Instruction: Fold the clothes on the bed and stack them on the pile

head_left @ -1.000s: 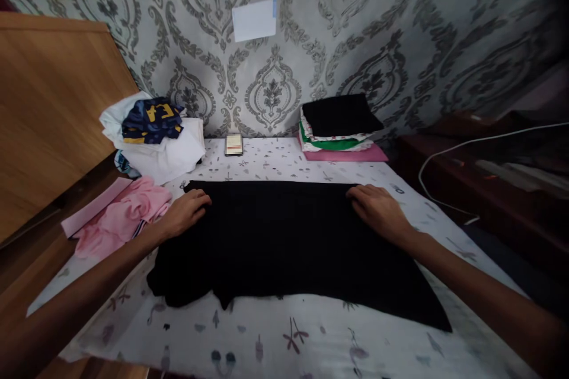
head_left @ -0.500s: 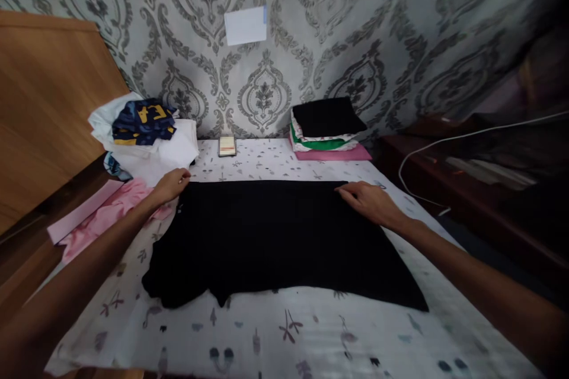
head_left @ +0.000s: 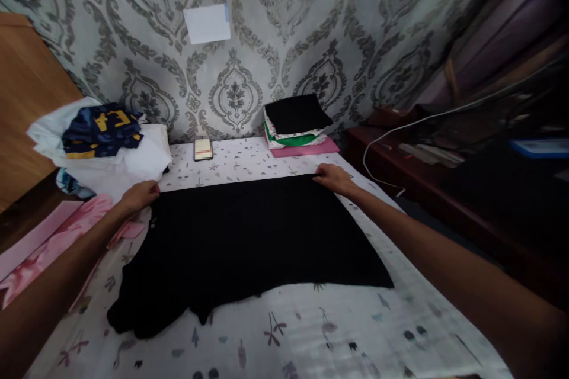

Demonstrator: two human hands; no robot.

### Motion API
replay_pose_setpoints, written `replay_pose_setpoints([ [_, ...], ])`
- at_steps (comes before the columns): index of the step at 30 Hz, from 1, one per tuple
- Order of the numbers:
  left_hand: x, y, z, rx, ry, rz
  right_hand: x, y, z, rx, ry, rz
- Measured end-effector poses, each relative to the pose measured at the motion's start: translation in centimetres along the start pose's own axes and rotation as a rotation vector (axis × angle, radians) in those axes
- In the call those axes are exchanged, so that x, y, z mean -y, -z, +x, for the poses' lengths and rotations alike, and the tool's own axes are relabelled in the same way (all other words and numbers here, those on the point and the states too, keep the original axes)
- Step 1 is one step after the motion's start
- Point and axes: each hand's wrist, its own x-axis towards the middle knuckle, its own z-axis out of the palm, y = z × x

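A black T-shirt point(head_left: 249, 237) lies spread on the white patterned sheet, its far edge nearly straight and its lower left part bunched and uneven. My left hand point(head_left: 141, 195) pinches the far left corner of the shirt. At the far right corner, my right hand point(head_left: 334, 179) grips the cloth between thumb and fingers. Both arms reach forward on either side of the shirt.
Behind the shirt stands a stack of folded clothes point(head_left: 297, 124) topped with black cloth. A phone-like object point(head_left: 203, 149) lies near the wall. Crumpled clothes point(head_left: 106, 136) and pink cloth point(head_left: 66, 237) are at left. A white cable point(head_left: 377, 142) hangs at right.
The view has swung to the right, so everything sits further left in the picture. Both hands keep hold of the shirt's far corners, and the cloth looks slightly tilted now.
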Motion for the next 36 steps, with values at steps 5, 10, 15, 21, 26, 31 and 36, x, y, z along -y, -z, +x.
replay_pose_setpoints([
  [5, -3.6, -1.2, -0.9, -0.303, -0.136, 0.094, 1.2, -0.3, -1.6, -0.086, 0.022, 0.036],
  [10, -10.0, -3.5, -1.9, -0.149, -0.541, -0.072, 4.4, -1.8, -4.7, -0.176, 0.411, 0.124],
  [15, -11.4, -5.5, -2.3, 0.009, -0.726, 0.018, 3.2, -2.7, -6.1, 0.075, 0.427, 0.033],
  [21, -11.3, -4.8, -3.1, -0.050, -0.695, -0.056, 0.3, -2.7, -5.8, 0.027, 0.322, 0.052],
  [26, -11.6, -3.3, -5.2, -0.141, -0.550, -0.156, -0.2, -3.4, -5.8, -0.030, 0.327, 0.050],
  [31, -11.9, -3.0, -5.8, -0.161, -0.483, -0.069, -0.1, -3.5, -5.8, -0.051, 0.309, 0.044],
  [36, -12.3, -3.0, -4.8, -0.197, -0.431, -0.094, -0.4, -3.7, -5.6, -0.094, 0.340, 0.058],
])
